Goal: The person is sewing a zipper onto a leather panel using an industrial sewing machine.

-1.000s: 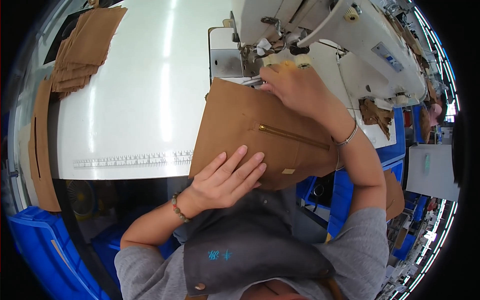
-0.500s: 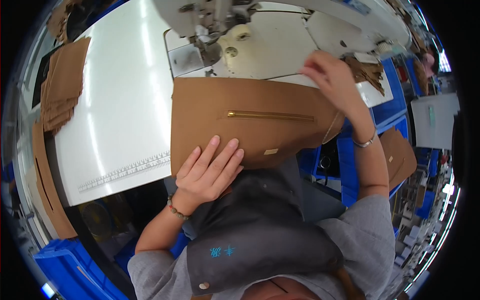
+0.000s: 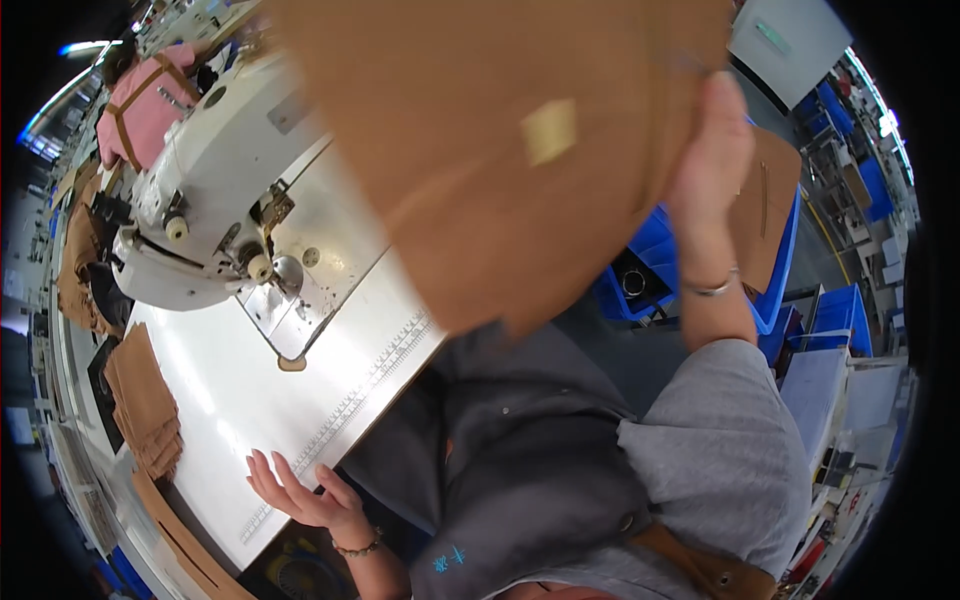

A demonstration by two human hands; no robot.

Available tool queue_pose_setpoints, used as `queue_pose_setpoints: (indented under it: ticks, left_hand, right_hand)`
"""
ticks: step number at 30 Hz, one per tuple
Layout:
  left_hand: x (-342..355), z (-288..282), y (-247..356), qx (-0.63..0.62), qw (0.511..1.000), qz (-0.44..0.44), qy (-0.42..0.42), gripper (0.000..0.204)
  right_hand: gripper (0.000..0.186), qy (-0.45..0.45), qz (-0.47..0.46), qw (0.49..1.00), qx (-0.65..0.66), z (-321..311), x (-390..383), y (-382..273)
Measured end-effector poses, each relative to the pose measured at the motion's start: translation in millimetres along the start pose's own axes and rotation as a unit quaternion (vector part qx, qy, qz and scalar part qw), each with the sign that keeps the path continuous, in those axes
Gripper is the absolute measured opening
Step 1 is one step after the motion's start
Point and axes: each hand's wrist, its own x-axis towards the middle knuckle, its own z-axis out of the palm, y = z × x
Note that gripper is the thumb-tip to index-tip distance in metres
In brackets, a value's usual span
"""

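Observation:
A large brown fabric panel hangs raised in front of the sewing machine, smeared by motion. It bears a small pale yellow patch. My right hand grips the panel's right edge, and some of its fingers are hidden or blurred. Over the front edge of the white table, beside the printed ruler strip, my left hand is open with its fingers apart, holding nothing.
The white sewing machine stands on the table at left. Stacked brown pieces lie at the table's left. A blue bin at right holds more brown panels. Far left, another person in pink is at work.
The brown panel has left the table and risen in my right hand. My left hand has let go of it and moved left and down. The whole view has turned to the right.

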Motion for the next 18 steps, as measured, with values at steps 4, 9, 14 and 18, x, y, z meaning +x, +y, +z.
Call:
queue_pose_setpoints:
  ticks: [4, 9, 14, 18]
  left_hand:
    - [6, 16, -4, 0.022, 1.0, -0.012, 0.004, 0.051]
    - [9, 19, -3, 0.075, 0.996, 0.037, 0.023, 0.045]
    - [9, 19, -5, 0.076, 0.997, 0.028, 0.007, 0.044]
    - [8, 20, -4, 0.088, 0.996, 0.033, -0.002, 0.042]
  right_hand:
    - [0.036, 0.195, 0.04, 0.979, -0.039, -169, 68, 29]
    - [0.058, 0.2, 0.104, 0.761, -0.608, -343, 66, 65]
    - [0.04, -0.01, -0.032, 0.752, -0.658, -300, 52, 103]
    - [0.013, -0.213, -0.152, 0.8, -0.539, -161, 56, 126]
